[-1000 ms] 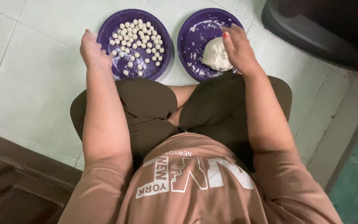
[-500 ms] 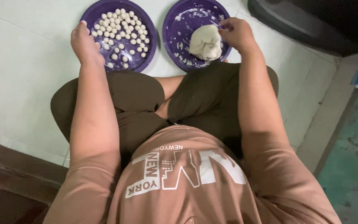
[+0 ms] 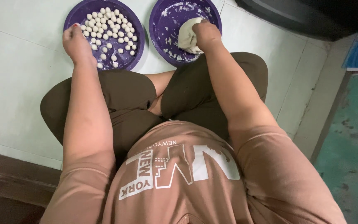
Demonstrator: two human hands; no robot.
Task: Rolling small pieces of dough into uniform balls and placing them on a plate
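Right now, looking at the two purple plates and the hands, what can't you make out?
Head view only:
- Right hand fingertips: buried in the dough lump, so the grip is unclear.
- Left hand palm: faces away; whether it holds a dough ball is hidden.
- Both purple plates: far rims cut by the top edge.

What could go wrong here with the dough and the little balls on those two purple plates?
The right hand presses the dough lump near the right plate's rim; sticky smears there suggest the dough may cling and tear. The left hand rests on the left plate's edge and could tip it, rolling the crowded dough balls onto the floor.
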